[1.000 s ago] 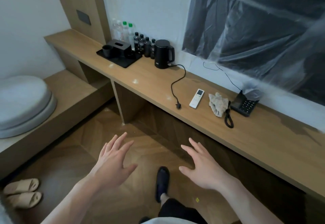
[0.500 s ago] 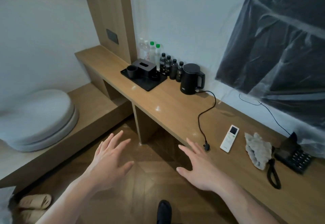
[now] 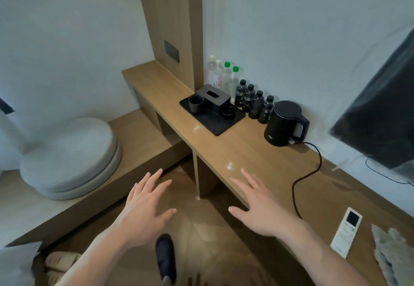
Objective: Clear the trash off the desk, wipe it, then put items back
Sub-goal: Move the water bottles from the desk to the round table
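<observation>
Over desk [image 3: 257,151] edge: right hand [image 3: 259,209] spread flat, empty; cloth [image 3: 394,252] well right; left hand [image 3: 145,205] splayed, empty

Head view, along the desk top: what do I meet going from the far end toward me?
Clear bottles → black tray → small dark bottles → kettle → cord → remote → cloth.

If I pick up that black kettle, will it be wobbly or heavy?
The kettle probably lifts steadily by its side handle. Its weight depends on water inside, which the shut lid hides. Its cord trails loose across the desk, so it would likely drag behind.
</observation>
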